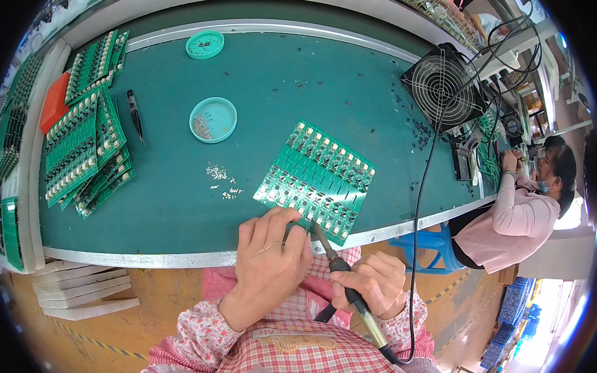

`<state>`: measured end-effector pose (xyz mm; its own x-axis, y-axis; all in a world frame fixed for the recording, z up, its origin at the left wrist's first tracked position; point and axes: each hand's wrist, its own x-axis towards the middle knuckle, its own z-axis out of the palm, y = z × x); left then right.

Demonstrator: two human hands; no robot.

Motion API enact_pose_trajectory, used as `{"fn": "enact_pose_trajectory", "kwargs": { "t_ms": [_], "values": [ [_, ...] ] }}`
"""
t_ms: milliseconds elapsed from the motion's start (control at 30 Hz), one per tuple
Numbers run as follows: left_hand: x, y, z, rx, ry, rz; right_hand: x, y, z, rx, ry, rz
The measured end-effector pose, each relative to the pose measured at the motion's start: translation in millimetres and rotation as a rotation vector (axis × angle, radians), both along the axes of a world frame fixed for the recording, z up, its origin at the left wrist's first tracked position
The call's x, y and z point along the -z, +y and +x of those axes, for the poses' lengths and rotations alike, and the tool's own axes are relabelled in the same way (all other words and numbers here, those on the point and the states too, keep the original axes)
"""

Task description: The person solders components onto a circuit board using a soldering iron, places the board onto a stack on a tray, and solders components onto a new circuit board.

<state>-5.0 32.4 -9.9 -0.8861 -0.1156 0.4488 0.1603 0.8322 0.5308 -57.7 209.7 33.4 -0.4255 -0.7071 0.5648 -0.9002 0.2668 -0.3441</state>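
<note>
Red-white checked apron [271, 358] — pink floral cuffs [208, 329]

bench [160, 191]: green top, pale metal edging [143, 259] along front and back. ledge [131, 13]: pale, running behind the bench. floor [168, 303]: orange-brown, scuffed, marked with yellow-and-black tape [123, 351] at left and right. stool [429, 249]: blue, near the bench's right front edge. slabs [85, 292]: white, stacked below the bench's left front. light [572, 308]: bright white, at the far right.
</note>
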Motion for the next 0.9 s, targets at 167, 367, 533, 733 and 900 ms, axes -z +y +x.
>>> {"fn": "enact_pose_trajectory", "kwargs": {
  "t_ms": [167, 367, 533, 733, 900],
  "values": [
    [-0.2, -0.5, 0.3, 0.020, 0.012, 0.010, -1.6, 0.3, 0.4, -0.011, 0.034, 0.051],
    [-1.4, -3.9, 2.6, 0.048, 0.018, 0.047, -7.7, 5.7, -1.4, 0.004, -0.110, -0.049],
    [-4.7, -2.7, 3.7, 0.053, 0.000, 0.029, -2.4, 19.4, 3.4, 0.075, -0.168, -0.141],
    [-6.9, 0.4, -0.6, 0.015, -0.019, -0.003, 7.0, 14.2, 6.0, 0.078, -0.188, -0.235],
    [-7.1, 2.4, -2.5, -0.009, -0.019, -0.031, 4.9, 6.7, 3.8, 0.089, -0.181, -0.192]
  ]
}}
